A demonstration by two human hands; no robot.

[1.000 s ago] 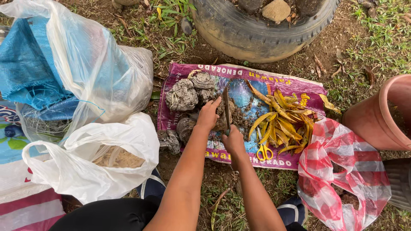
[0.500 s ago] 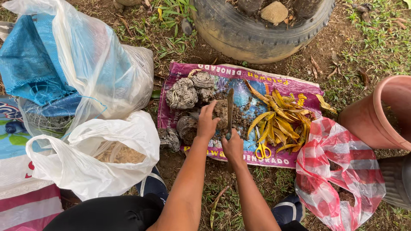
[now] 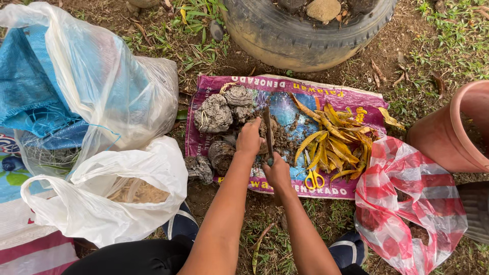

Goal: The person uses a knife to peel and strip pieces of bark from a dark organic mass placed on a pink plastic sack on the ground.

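A printed sack (image 3: 285, 91) lies flat on the ground, just before a tyre planter (image 3: 305, 35) with stones in it. On the sack's left part sit several clumps (image 3: 216, 113); on its right part lies a heap of leaf strips (image 3: 338, 140), with scissors (image 3: 313, 178) at the heap's near edge. Between clumps and strips, the left hand (image 3: 249, 140) rests on a clump, and the right hand (image 3: 277, 173), nearer the person, holds a knife (image 3: 267, 130) pointing away. Two plastic bags (image 3: 102, 102) lie left of the sack, one behind the other. A striped bag (image 3: 412, 203) lies at the right, with a pot (image 3: 453, 132) behind it
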